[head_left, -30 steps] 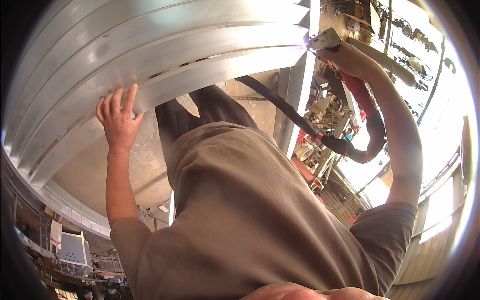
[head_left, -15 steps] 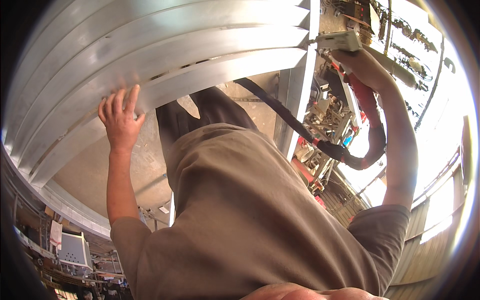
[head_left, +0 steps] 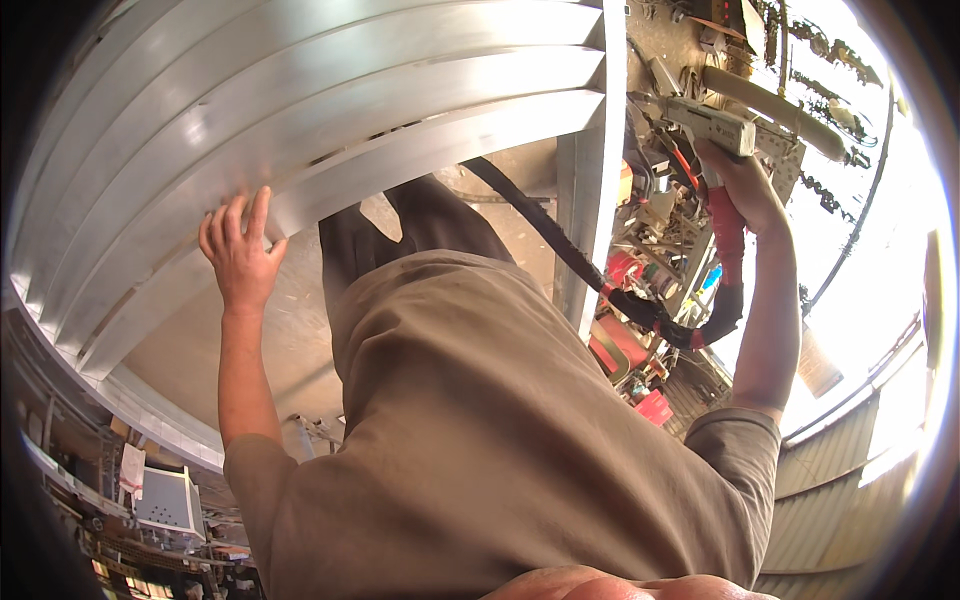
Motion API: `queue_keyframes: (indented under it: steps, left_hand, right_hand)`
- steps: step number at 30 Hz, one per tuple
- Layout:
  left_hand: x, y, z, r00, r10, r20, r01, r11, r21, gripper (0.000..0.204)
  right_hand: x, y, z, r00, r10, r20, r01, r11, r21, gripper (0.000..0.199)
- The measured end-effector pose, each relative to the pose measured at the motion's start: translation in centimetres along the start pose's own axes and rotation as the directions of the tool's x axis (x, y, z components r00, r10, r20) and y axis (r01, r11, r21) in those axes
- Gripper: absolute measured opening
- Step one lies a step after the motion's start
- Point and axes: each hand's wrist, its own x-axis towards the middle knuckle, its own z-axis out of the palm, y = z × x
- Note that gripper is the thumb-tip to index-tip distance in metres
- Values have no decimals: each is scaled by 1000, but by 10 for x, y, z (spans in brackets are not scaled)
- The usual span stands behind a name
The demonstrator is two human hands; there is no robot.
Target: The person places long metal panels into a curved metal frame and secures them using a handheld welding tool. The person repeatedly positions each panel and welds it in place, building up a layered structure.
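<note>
Grips a pale, box-shaped handheld tool (head_left: 710, 126) in the right hand (head_left: 748, 185) at upper right, closed about its mostly hidden handle above a red sleeve (head_left: 728, 240). Rests the left hand (head_left: 243, 262), spread wide and holding nothing, on the metal slats (head_left: 330, 110) left of centre. Compared with a second ago, shows the handheld tool drawn rightward off the side frame member (head_left: 600, 170), without the faint violet glow then visible there; leaves the slat ends out of contact with the tip, while keeping the left hand at much the same place. Trails a black cable (head_left: 532, 210) from the sleeve toward centre. Includes, farther out, a pale cylinder (head_left: 775, 112) at upper right, a corrugated wall (head_left: 840, 510) at lower right and a white cabinet (head_left: 165, 500) at lower left.
</note>
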Motion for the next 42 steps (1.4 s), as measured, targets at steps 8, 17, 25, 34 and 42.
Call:
queue_keyframes:
  steps: [8, 17, 25, 34, 42]
  left_hand:
    - [-1, 4, 0, 999, -24, 21, 24, 1000, -3, 96]
    - [-2, 11, 0, 997, -68, 32, 65, 995, 74, 98]
    - [-5, 31, -5, 969, -235, 71, 208, 941, 268, 102]
    - [-9, 68, -11, 908, -418, 18, 388, 856, 341, 98]
    - [-95, 129, 12, 737, -674, -58, 676, 737, 28, 78]
  right_hand:
    - [5, 78, -3, 994, -38, -100, 69, 940, 335, 32]
    - [93, 203, 17, 980, 199, -17, -152, 800, 581, 27]
    - [191, 341, 84, 892, 408, 196, -406, 529, 745, 26]
    - [254, 440, 166, 846, 385, 369, -490, 287, 823, 15]
    - [273, 502, 223, 890, 263, 373, -455, 568, 686, 26]
